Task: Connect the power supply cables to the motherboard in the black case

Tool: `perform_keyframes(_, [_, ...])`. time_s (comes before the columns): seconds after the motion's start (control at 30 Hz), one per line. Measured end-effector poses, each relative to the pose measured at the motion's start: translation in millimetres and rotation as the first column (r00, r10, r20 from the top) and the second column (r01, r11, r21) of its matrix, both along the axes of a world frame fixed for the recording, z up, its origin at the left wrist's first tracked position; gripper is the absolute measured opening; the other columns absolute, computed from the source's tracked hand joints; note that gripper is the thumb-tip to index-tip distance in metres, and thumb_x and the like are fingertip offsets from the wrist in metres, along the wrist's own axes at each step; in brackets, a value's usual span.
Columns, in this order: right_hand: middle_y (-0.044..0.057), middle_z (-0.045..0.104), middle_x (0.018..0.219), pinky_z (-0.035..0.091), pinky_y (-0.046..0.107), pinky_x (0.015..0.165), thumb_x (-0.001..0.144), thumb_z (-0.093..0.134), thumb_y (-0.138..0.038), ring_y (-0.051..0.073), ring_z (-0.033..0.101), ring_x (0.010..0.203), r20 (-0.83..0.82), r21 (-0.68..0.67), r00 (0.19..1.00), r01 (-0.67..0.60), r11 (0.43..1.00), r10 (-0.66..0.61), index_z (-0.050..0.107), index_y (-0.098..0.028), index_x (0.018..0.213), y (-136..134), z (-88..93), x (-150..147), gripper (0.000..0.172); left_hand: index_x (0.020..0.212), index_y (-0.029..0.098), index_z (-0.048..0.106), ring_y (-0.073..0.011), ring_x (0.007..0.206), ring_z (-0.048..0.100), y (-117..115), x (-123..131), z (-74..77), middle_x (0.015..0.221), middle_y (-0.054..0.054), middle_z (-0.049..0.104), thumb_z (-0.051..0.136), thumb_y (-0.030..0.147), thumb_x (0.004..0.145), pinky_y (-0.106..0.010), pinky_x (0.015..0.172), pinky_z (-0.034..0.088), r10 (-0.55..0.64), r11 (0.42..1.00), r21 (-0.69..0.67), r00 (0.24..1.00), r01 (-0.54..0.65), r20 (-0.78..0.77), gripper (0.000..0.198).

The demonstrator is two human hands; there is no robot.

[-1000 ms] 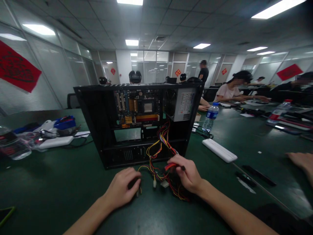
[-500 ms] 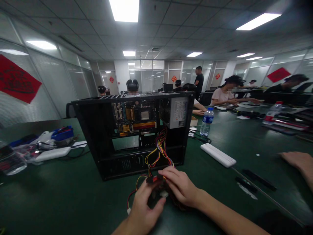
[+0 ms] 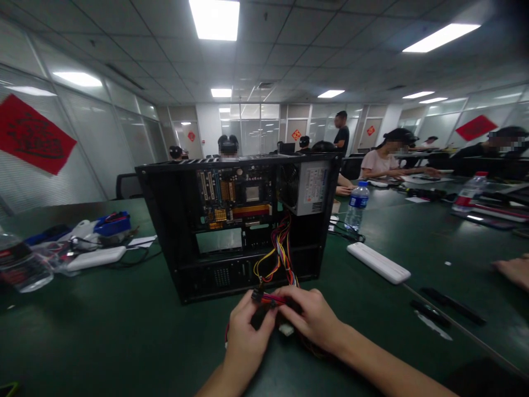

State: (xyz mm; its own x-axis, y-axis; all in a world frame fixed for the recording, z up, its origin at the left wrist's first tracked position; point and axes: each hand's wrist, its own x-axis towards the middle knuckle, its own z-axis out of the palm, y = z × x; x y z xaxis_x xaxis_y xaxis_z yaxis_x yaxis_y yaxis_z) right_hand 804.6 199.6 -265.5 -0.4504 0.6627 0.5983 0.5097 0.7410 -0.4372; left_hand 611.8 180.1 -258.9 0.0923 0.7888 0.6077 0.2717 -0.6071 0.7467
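I am looking through the head camera, and both hands are working close together, low in the middle, in front of a big black computer case (image 3: 202, 275). The left hand (image 3: 249, 333) is curling its finger and thumb onto a small black plug (image 3: 257, 296). The right hand (image 3: 314, 318) is pinching the red wires (image 3: 274, 298) that are running back from that plug. So the plug and wires are sitting between the two hands, just in front of the case's bottom edge. A white plug (image 3: 286, 330) is poking out just under the right hand's fingers. More colored wires (image 3: 281, 248) are hanging down from the silver power box (image 3: 313, 187), which is sitting in the top right corner of the case. The case is standing on the green table (image 3: 124, 325) with its side off, and its circuit board (image 3: 235, 193) is showing. On the right, a white block (image 3: 378, 263) is lying near the case, and a water bottle with a blue cap (image 3: 357, 207) is standing behind it. Another person's hand (image 3: 514, 270) is resting at the far right edge. On the left, a clear bottle (image 3: 25, 267) is standing near another white block (image 3: 97, 257) and a blue bundle (image 3: 113, 222).
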Motion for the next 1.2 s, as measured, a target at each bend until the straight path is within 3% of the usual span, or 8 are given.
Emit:
perform_keyframes(0.4, [0.006, 0.067, 0.089, 0.054, 0.028, 0.068, 0.095, 0.056, -0.016, 0.018, 0.066, 0.078, -0.119, 0.231, 0.990, -0.044, 0.972, 0.074, 0.057, -0.021, 0.101, -4, 14.6, -4, 0.007, 0.096, 0.020, 0.076, -0.0179, 0.088, 0.073, -2, -10, 1.2, 0.097, -0.006, 0.076, 0.061, 0.031, 0.098, -0.024, 0.080, 0.058, -0.073, 0.996, 0.044, 0.997, 0.072, 0.025, 0.019])
perform_keyframes(0.53, [0.005, 0.064, 0.089, 0.053, 0.027, 0.069, 0.092, 0.055, -0.013, 0.016, 0.062, 0.078, -0.257, 0.161, 0.961, -0.063, 0.985, 0.103, 0.055, -0.021, 0.099, -7, 15.4, -6, 0.010, 0.087, 0.019, 0.074, -0.0163, 0.083, 0.073, 1, -14, -0.3, 0.088, -0.004, 0.075, 0.060, 0.031, 0.099, -0.021, 0.078, 0.058, -0.011, 0.998, 0.067, 0.998, 0.006, 0.066, 0.021])
perform_keyframes(0.63, [0.005, 0.067, 0.092, 0.052, 0.023, 0.062, 0.093, 0.058, -0.018, 0.014, 0.062, 0.070, -0.217, 0.069, 0.967, -0.125, 0.990, 0.137, 0.053, -0.020, 0.123, -6, 21.1, -7, 0.030, 0.094, 0.019, 0.074, -0.0166, 0.086, 0.074, 3, -14, 9.1, 0.091, -0.006, 0.076, 0.057, 0.027, 0.100, -0.021, 0.078, 0.058, -0.041, 0.989, 0.139, 0.999, 0.039, 0.008, 0.020])
perform_keyframes(0.73, [0.005, 0.070, 0.095, 0.053, 0.022, 0.064, 0.097, 0.059, -0.024, 0.013, 0.065, 0.070, -0.179, 0.097, 0.961, -0.194, 0.976, 0.209, 0.053, -0.020, 0.129, -3, 50.6, -9, 0.032, 0.091, 0.018, 0.073, -0.0150, 0.076, 0.069, 8, -8, 40.5, 0.082, -0.005, 0.071, 0.054, 0.024, 0.101, -0.020, 0.069, 0.054, -0.088, 0.966, 0.237, 0.994, 0.102, -0.068, 0.022])
perform_keyframes(0.87, [0.004, 0.068, 0.086, 0.052, 0.021, 0.064, 0.102, 0.055, -0.030, 0.013, 0.064, 0.072, -0.325, 0.173, 0.931, -0.117, 0.978, 0.168, 0.063, -0.018, 0.108, 1, 127.7, -12, 0.015, 0.078, 0.016, 0.066, -0.0152, 0.071, 0.063, 19, 2, 115.5, 0.075, -0.004, 0.066, 0.052, 0.025, 0.100, -0.023, 0.067, 0.050, -0.050, 0.948, 0.309, 0.994, 0.076, -0.093, 0.028])
perform_keyframes(1.0, [0.001, 0.066, 0.077, 0.052, 0.019, 0.056, 0.099, 0.062, -0.039, 0.010, 0.061, 0.063, -0.477, -0.026, 0.865, -0.191, 0.981, 0.156, 0.066, -0.016, 0.092, 4, 196.2, -10, 0.024, 0.079, 0.017, 0.068, -0.0149, 0.070, 0.061, 20, 7, 182.1, 0.074, -0.002, 0.067, 0.052, 0.030, 0.101, -0.023, 0.065, 0.047, -0.059, 0.979, 0.185, 0.991, 0.080, -0.116, 0.030])
perform_keyframes(1.1, [0.001, 0.066, 0.075, 0.056, 0.020, 0.054, 0.094, 0.070, -0.046, 0.011, 0.064, 0.060, -0.507, -0.155, 0.844, -0.288, 0.945, 0.174, 0.069, -0.015, 0.093, 4, 214.4, -5, 0.031, 0.094, 0.017, 0.074, -0.0171, 0.081, 0.066, 16, 6, 198.5, 0.088, -0.003, 0.073, 0.052, 0.028, 0.101, -0.024, 0.073, 0.051, -0.099, 0.977, 0.169, 0.979, 0.129, -0.180, 0.026])
perform_keyframes(1.2, [0.001, 0.068, 0.078, 0.060, 0.021, 0.056, 0.093, 0.072, -0.046, 0.012, 0.067, 0.062, -0.540, -0.174, 0.819, -0.334, 0.927, 0.194, 0.071, -0.016, 0.096, 1, 212.2, -7, 0.030, 0.098, 0.017, 0.076, -0.0170, 0.079, 0.067, 14, 0, 194.4, 0.090, -0.003, 0.074, 0.054, 0.030, 0.100, -0.024, 0.070, 0.051, -0.102, 0.982, 0.142, 0.983, 0.124, -0.153, 0.026])
